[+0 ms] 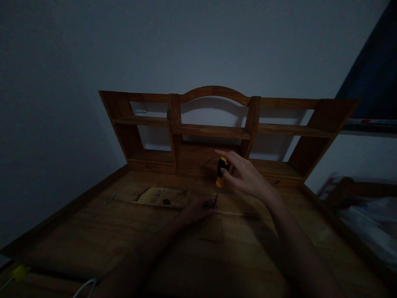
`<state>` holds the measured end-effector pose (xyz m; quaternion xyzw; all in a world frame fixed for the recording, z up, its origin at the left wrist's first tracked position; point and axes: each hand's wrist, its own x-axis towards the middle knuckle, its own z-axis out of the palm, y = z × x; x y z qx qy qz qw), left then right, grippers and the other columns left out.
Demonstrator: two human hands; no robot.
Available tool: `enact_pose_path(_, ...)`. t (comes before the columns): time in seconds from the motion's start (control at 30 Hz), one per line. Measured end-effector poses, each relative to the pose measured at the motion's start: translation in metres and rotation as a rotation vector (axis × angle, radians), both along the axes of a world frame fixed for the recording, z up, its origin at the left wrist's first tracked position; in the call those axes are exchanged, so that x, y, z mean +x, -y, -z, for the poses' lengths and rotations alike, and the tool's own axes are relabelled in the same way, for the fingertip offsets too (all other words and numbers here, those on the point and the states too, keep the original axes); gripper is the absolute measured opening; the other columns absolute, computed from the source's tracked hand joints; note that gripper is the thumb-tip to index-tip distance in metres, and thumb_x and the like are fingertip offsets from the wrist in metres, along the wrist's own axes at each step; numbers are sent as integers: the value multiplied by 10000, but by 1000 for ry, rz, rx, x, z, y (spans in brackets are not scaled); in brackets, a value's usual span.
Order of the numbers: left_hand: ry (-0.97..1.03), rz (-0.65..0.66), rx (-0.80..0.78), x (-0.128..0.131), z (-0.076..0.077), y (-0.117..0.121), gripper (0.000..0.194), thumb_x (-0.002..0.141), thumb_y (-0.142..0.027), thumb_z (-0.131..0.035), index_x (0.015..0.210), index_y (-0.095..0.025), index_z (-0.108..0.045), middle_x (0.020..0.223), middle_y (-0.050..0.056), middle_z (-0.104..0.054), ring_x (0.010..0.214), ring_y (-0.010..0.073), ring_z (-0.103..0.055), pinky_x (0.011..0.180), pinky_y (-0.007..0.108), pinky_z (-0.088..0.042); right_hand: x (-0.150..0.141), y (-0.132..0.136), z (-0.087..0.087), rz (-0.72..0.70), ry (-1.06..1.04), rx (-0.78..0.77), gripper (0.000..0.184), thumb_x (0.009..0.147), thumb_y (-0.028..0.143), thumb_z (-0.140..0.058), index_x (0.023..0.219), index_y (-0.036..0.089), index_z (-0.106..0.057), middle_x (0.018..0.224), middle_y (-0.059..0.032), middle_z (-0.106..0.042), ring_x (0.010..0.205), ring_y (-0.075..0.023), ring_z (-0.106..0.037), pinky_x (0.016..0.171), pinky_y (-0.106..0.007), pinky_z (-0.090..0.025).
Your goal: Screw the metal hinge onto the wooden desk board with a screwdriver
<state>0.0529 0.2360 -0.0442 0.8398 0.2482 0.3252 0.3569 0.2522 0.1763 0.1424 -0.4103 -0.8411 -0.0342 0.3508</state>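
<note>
A yellow and black screwdriver (221, 171) stands nearly upright, its thin shaft pointing down. My right hand (243, 174) is closed around its handle, fingers near the top. Down by the tip, my left hand (198, 208) rests low on the wooden panel (149, 236), its fingers pinched close to a small dark piece (209, 205) that is too dim to name. What the left fingers grip is hidden. A pale wooden board (164, 197) with a dark spot lies left of that hand.
A wooden shelf unit (211, 131) with an arched top stands against the wall behind. Small metal pieces (110, 199), perhaps screws, lie at left. A white cable (85, 285) and a yellow object (19, 273) are at lower left. Bedding (372, 223) is at right.
</note>
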Motion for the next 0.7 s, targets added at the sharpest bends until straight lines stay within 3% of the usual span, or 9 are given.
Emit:
enact_pose_path(0.17, -10, -17, 7, 0, 2, -1, 314, 842, -325, -694, 1133, -209, -676, 1083, 38, -704, 956, 187, -656, 900, 322, -522, -2, -2, 1, 93, 5, 19, 471, 946, 465, -524, 1373, 271, -486, 1142, -87, -563, 961, -244, -610, 869, -425, -517)
enact_pose_path(0.33, 0, -14, 28, 0, 1, -1, 287, 849, -319, -685, 1110, -199, -680, 1077, 36, -699, 959, 183, -648, 898, 311, -515, 0, -1, 1, 7, 3, 4, 551, 958, 330, -495, 1485, 267, -343, 1218, -90, -561, 1098, -247, -576, 962, -427, -476)
enact_pose_path(0.53, -20, 2, 17, 1, -5, 1, 239, 849, -311, -680, 1059, -198, -685, 1035, 33, -706, 922, 180, -650, 860, 304, -522, -2, -2, 1, 83, 11, -7, 471, 943, 464, -527, 1352, 234, -494, 1170, -90, -593, 1034, -256, -602, 921, -433, -497)
enact_pose_path(0.7, -21, 19, 17, 0, -7, 3, 223, 866, -293, -662, 1067, -201, -685, 1052, 31, -701, 960, 178, -647, 888, 303, -513, -2, 1, -1, 18, 6, -18, 556, 935, 308, -514, 1468, 254, -367, 1256, -95, -573, 1133, -255, -569, 983, -454, -468)
